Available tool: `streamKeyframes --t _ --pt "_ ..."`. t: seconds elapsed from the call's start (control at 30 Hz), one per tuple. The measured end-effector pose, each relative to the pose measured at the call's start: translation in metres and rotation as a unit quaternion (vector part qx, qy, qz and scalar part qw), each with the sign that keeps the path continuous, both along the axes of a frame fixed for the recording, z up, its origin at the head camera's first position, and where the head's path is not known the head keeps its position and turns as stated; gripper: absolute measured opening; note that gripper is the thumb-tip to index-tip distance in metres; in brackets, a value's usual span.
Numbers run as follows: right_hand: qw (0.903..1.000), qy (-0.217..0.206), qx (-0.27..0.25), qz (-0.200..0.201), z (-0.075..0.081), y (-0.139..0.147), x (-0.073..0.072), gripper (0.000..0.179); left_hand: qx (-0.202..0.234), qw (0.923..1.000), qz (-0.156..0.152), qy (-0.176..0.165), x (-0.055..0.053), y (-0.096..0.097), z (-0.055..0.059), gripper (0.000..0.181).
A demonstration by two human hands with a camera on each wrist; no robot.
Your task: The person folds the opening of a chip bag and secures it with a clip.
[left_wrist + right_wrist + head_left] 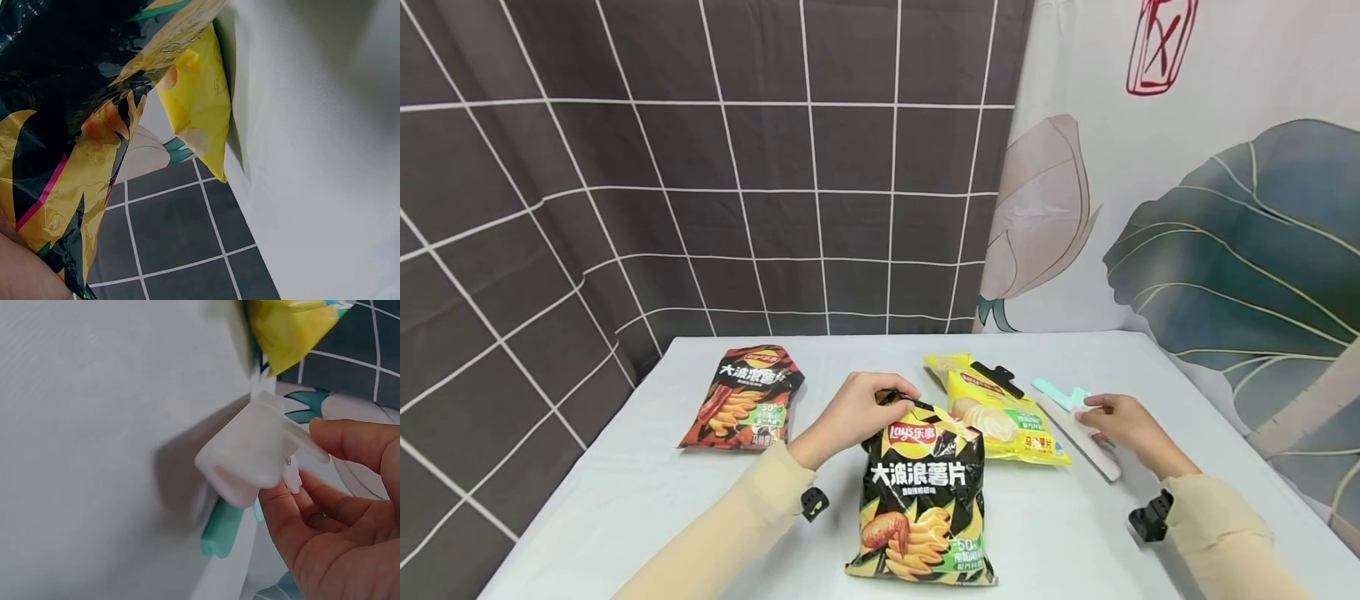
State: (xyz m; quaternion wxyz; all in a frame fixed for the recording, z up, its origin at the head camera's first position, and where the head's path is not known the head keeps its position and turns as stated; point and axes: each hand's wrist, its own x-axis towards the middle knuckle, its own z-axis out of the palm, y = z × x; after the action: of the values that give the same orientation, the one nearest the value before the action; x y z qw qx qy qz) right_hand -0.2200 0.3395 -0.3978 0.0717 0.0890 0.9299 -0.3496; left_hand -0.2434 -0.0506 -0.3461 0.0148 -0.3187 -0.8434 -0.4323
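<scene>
In the head view my left hand [859,415] grips the top corner of a black Lay's chip bag [922,492], which stands upright at the front middle. The left wrist view has the bag's crinkled black and gold side [62,81] close up, with part of the hand [28,269] at its edge. At the right, my right hand [1126,427] pinches a long white bag clip [1078,435] by its lever, thumb on one side and fingers on the other. The right wrist view shows this white clip [247,450] end-on, over a teal bag clip [222,528].
Behind the black bag lies a yellow chip bag [1000,421] with a black clip [997,379] on its top edge. A red chip bag [745,400], its top folded over, lies at the left. Dark grid cloth [850,225] and a printed curtain [1075,317] hang behind the white table [647,492].
</scene>
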Motion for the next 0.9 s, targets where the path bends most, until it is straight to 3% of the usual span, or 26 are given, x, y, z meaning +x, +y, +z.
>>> streamKeyframes --t 0.27,0.57,0.7,0.9 --pt "0.9997 -0.009 -0.02 -0.006 0.012 -0.003 0.0 0.062 0.0 1.0 0.001 -0.003 0.0 0.0 0.0 0.014" --pt "0.9992 0.018 -0.036 -0.001 0.027 -0.014 0.002 0.064 0.001 0.9999 0.001 -0.013 0.001 0.0 0.0 0.014" --pt "0.9992 0.014 -0.036 0.011 0.033 -0.023 0.001 0.073 -0.001 1.0 0.001 -0.007 0.001 0.0 0.0 0.014" --pt "0.997 0.045 -0.047 0.044 0.045 -0.041 0.003 0.072 -0.002 1.0 0.004 -0.008 0.003 0.0 0.002 0.015"
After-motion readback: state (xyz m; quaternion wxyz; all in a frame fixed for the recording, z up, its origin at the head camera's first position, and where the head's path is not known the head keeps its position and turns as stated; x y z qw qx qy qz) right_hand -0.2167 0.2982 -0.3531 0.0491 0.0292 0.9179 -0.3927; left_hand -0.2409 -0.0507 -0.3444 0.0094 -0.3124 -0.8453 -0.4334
